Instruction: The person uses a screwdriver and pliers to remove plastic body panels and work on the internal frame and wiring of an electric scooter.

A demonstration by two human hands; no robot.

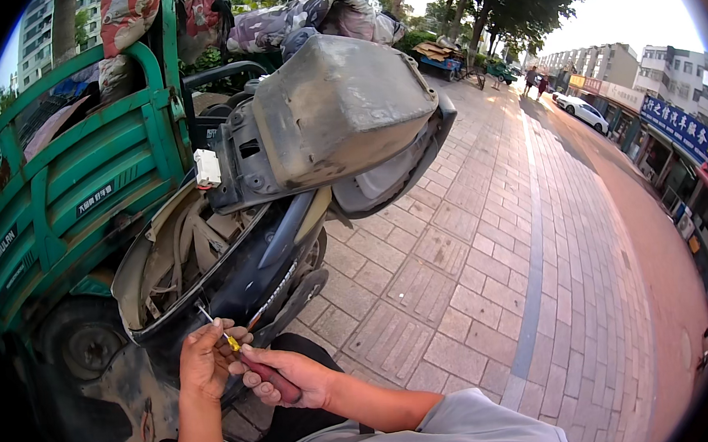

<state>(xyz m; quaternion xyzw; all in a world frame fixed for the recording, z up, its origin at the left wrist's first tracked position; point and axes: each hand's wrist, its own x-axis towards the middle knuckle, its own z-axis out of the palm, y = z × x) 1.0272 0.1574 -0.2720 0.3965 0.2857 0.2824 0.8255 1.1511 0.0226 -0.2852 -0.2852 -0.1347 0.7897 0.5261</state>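
Observation:
My right hand (306,377) is wrapped round the dark red handle of a screwdriver (268,375), which has a yellow section near its shaft. My left hand (204,363) pinches the front of the screwdriver, by the yellow part and the thin metal shaft. The shaft points up and left, to the rear bodywork of a dark blue scooter (249,298); I cannot tell whether its tip touches the panel. The scooter's grey underseat bucket (338,111) is tipped up with the seat, baring the frame and hoses (195,244). A small white box (207,168) sits at the bucket's edge.
A green cargo tricycle (88,174) loaded with bags stands close on the left, its wheel (87,342) beside the scooter. Pliers (147,423) lie at lower left on a dirty mat (128,393). Paving (458,296) stretches right towards shops and a white car (582,113).

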